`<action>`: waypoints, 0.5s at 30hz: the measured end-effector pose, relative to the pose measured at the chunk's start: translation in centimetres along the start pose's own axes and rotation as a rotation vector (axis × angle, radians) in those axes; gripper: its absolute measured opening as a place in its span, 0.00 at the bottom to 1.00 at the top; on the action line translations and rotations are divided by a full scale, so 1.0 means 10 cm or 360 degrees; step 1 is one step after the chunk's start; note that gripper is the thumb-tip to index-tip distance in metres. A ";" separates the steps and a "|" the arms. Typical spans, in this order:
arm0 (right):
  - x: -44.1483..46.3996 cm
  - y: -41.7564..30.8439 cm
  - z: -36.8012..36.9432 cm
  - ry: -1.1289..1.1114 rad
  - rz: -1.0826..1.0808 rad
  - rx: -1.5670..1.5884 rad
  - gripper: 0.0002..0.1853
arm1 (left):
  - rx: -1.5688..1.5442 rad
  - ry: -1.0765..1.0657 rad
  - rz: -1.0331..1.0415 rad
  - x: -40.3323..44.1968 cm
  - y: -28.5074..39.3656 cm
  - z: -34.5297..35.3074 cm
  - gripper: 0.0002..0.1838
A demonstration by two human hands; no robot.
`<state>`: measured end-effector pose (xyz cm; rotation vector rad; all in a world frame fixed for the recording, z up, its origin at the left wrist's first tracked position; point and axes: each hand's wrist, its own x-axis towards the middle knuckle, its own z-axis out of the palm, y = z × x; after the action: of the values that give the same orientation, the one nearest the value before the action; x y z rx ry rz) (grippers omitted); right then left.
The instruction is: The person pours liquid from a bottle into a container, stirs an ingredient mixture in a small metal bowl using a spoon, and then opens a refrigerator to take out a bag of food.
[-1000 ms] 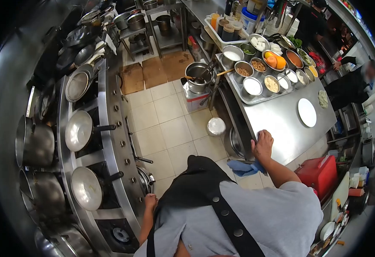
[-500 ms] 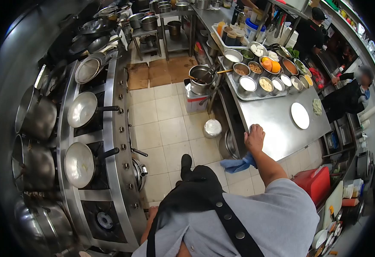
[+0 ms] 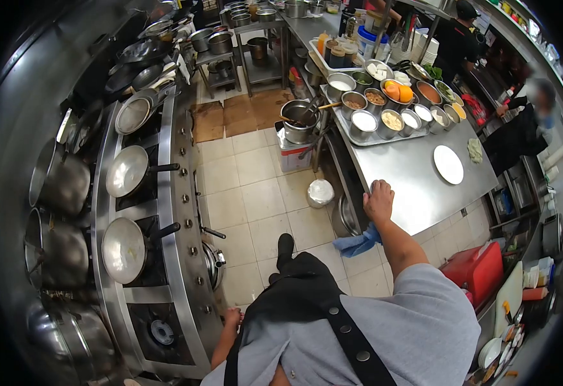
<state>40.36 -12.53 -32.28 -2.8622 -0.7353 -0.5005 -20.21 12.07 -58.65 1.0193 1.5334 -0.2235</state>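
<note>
My right hand point(image 3: 378, 201) rests on the near left corner of the steel worktable point(image 3: 416, 212), its fingers loosely bent over the top with nothing visible in them. Behind my right wrist hangs a blue cloth point(image 3: 358, 242). Low beside my dark apron is my left hand point(image 3: 232, 317), near the stove front point(image 3: 198, 302); its fingers are small and partly hidden. On the table lie a white oval plate point(image 3: 448, 165) and a crumpled pale green cloth point(image 3: 475, 150). Farther back, a tray point(image 3: 384, 139) carries several metal containers of ingredients and orange fruit point(image 3: 398, 91).
Left, two woks point(image 3: 124, 250) point(image 3: 127, 171) sit on the stove with handles pointing toward me. A dark pot point(image 3: 299, 122) stands by the table, and a covered white container point(image 3: 320, 193) is on the floor. A red bin point(image 3: 475, 270) stands right. Co-workers point(image 3: 519, 135) stand beyond the table.
My left hand has come into fuller view beside the apron. My right hand stays at the table corner, its fingers slightly shifted. The whole view has moved slightly.
</note>
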 end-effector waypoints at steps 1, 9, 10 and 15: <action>0.00 0.00 -0.01 -0.0004 0.0009 -0.0007 0.25 | 0.0015 0.0007 0.0034 0.07 -0.02 0.04 0.07; 0.04 0.01 -0.01 -0.0076 0.0020 -0.0010 0.27 | 0.0480 -0.0104 0.0406 0.17 0.48 0.18 0.06; 0.05 0.00 -0.01 -0.0089 0.0024 -0.0009 0.27 | 0.0544 -0.0185 0.0491 0.14 0.67 0.17 0.06; 0.09 -0.02 -0.07 -0.0154 0.0061 0.0042 0.27 | 0.0147 -0.0196 0.0250 0.20 1.92 0.47 0.07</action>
<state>40.77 -12.14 -31.31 -2.8869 -0.6953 -0.3464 -3.31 21.34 -53.92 1.1722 1.3351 -0.2443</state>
